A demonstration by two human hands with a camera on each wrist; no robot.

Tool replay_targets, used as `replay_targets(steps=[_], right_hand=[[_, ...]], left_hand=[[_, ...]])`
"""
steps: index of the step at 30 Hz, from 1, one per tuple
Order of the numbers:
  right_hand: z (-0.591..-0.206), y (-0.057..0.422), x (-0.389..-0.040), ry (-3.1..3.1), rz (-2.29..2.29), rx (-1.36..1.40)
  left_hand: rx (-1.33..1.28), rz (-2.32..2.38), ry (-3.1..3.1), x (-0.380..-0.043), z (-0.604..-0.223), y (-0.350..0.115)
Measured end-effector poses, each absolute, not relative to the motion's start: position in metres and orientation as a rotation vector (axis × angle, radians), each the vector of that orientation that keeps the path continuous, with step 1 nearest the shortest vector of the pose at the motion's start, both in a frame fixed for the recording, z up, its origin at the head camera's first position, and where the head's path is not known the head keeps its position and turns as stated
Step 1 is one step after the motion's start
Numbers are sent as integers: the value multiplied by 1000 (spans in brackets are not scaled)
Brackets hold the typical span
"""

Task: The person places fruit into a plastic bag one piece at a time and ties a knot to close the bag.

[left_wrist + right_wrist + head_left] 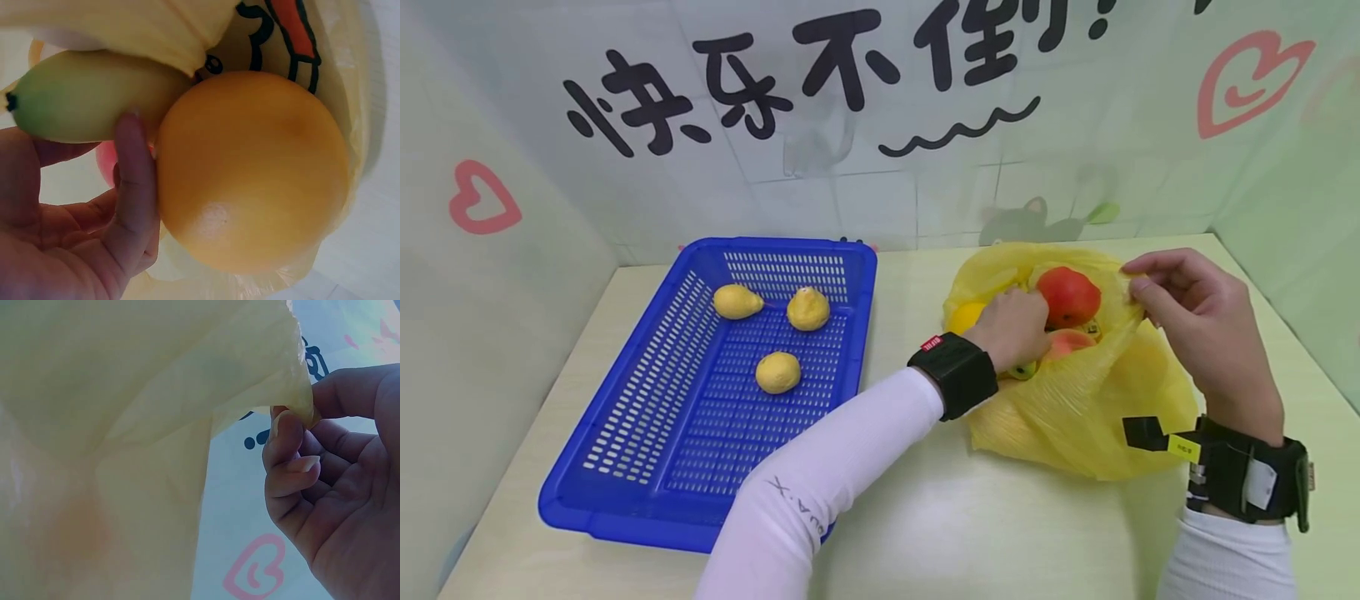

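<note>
A yellow plastic bag [1075, 417] of fruit stands on the right of the table. My left hand [1013, 327] reaches into its mouth and grips an oblong yellow-green fruit [81, 94] with a dark tip, thumb and fingers on its near side in the left wrist view. A large round orange fruit [256, 175] lies right beside these fingers. Near the hand in the bag are a red fruit [1069, 297] and a pinkish peach-like fruit [1067, 342]. My right hand [1206, 312] pinches the bag's right rim between thumb and forefinger, holding it up.
Left of the bag stands a blue plastic basket [700, 533] with three yellow fruits; one is a pear-shaped fruit [737, 302]. My left forearm passes over the basket's near right side. A printed wall [880, 208] rises behind the pale table [917, 517].
</note>
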State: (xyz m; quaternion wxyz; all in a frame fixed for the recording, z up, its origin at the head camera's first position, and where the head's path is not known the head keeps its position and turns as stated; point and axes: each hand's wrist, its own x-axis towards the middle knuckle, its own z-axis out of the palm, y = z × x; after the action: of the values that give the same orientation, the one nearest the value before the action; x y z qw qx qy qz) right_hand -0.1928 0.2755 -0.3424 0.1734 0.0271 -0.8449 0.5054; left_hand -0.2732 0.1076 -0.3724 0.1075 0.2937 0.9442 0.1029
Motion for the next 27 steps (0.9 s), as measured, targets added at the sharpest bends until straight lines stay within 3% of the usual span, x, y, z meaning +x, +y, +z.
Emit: replay_targets(steps=[27], right_hand=[[-344,276,-195,-2406,1432,79]], left_hand=[[775,326,2847,-281,-318,65]])
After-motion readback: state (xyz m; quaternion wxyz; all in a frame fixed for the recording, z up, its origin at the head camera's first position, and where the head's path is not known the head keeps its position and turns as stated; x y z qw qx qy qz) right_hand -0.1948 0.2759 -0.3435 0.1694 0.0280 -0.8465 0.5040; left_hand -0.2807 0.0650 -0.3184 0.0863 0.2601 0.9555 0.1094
